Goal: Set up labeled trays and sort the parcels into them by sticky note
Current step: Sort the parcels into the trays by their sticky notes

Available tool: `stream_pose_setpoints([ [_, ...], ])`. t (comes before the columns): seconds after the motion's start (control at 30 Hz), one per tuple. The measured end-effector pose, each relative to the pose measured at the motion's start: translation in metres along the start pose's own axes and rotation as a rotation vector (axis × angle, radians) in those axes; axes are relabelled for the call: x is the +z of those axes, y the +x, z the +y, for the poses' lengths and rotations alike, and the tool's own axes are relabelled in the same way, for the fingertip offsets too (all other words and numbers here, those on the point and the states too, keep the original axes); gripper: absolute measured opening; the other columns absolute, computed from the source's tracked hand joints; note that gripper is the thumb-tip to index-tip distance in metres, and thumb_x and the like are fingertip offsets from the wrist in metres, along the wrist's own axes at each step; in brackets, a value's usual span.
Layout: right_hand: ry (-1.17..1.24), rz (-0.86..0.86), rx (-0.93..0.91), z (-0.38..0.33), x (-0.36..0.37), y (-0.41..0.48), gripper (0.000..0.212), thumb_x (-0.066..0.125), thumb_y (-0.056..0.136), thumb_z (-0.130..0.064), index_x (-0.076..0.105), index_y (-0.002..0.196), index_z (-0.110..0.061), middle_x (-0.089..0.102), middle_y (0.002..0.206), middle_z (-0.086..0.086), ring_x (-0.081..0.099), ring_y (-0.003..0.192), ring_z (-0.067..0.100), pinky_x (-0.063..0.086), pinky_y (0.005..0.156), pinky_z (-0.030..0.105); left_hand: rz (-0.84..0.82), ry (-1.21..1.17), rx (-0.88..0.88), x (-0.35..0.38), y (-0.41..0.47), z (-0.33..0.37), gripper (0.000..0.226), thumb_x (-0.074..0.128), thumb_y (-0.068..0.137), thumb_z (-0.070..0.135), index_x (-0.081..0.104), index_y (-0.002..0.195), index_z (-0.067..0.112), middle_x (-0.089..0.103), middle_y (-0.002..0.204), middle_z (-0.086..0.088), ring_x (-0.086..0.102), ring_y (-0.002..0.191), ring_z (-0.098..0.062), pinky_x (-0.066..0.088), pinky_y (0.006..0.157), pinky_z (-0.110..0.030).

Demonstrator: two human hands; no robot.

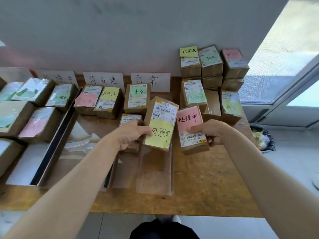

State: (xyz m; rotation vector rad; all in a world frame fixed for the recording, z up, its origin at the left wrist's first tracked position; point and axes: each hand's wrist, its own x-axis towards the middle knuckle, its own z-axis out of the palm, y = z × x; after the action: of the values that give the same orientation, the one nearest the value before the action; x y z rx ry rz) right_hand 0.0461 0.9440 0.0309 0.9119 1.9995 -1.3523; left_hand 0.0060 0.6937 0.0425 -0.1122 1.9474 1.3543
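My left hand [133, 133] grips a brown parcel with a yellow sticky note [161, 121], held up above the table. My right hand [209, 131] grips a second parcel with a pink sticky note [190, 128], just to the right of the first. Both notes carry the same handwritten words. Three white paper labels stand against the wall: the left label [62, 78], the middle label [103, 80] and the right label [151, 81]. Below them lie trays holding sorted parcels, such as the one with a green note [137, 99]. A stack of unsorted parcels [212, 78] stands at the back right.
A long cardboard tray [57, 144] with a dark inner wall lies at the left, with more parcels [34, 107] beyond it. Clear plastic wrap [81, 137] lies on the wooden table [207, 178]. A bin with rubbish [262, 137] stands on the floor to the right by the window.
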Motion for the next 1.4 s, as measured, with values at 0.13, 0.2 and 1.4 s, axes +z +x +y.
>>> stream_pose_setpoints([
  [0.13,0.059,-0.037,-0.217,-0.032,-0.008,-0.015,0.032,0.077,0.077,-0.020,0.063,0.104,-0.010,0.074,0.084,0.005,0.072,0.069,0.015,0.056,0.058,0.027,0.103,-0.048,0.084,-0.008,-0.019,0.008,0.032,0.064,0.082,0.008,0.055,0.113,0.007,0.070,0.105,-0.010,0.064,0.092,-0.021,0.050,0.071,-0.030],
  [0.2,0.102,-0.067,-0.306,-0.048,-0.002,-0.021,0.031,0.077,0.076,-0.017,0.063,0.103,-0.010,0.074,0.090,0.006,0.071,0.080,0.019,0.058,0.069,0.034,0.175,-0.087,0.108,-0.018,-0.032,0.007,0.027,0.063,0.083,0.007,0.056,0.109,0.008,0.070,0.104,-0.010,0.064,0.095,-0.024,0.053,0.081,-0.037],
  [1.4,0.210,-0.160,-0.556,-0.244,0.375,-0.095,0.036,0.072,0.080,-0.011,0.056,0.112,-0.007,0.069,0.100,0.006,0.067,0.085,0.016,0.053,0.062,0.024,0.318,-0.284,0.243,-0.387,-0.152,-0.137,0.031,0.054,0.089,0.002,0.053,0.119,0.007,0.067,0.111,-0.009,0.061,0.107,-0.028,0.052,0.088,-0.039],
])
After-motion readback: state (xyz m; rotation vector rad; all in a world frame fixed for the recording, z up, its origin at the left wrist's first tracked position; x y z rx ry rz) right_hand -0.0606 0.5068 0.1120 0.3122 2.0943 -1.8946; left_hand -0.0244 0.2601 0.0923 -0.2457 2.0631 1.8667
